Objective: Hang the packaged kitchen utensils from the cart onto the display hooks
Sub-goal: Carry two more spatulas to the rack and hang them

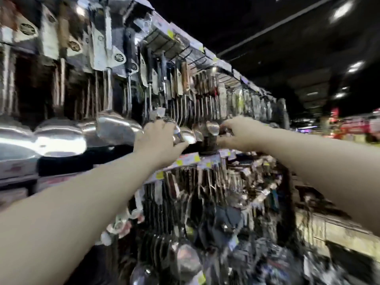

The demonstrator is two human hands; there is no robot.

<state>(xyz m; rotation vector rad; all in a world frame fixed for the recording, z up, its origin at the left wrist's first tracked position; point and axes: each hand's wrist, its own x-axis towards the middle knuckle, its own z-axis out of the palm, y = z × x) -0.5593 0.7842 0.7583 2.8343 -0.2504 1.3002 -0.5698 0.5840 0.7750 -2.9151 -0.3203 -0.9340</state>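
Reaching up to the rack, the left hand point(158, 138) curled round a ladle point(186, 137) by its bowl; the right hand point(238, 133) pinched, as far as blur allowed, a small ladle point(212, 127) beside it. Hooks point(181, 50) above hung full; no cart showed, so the remainder was unclear. Beyond, a dim aisle ran under ceiling lights point(341, 8).

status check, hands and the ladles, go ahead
Left hand grips a hanging steel ladle. Right hand pinches a dark item next to it, too blurred to name. Packed utensil rows crowd both sides.
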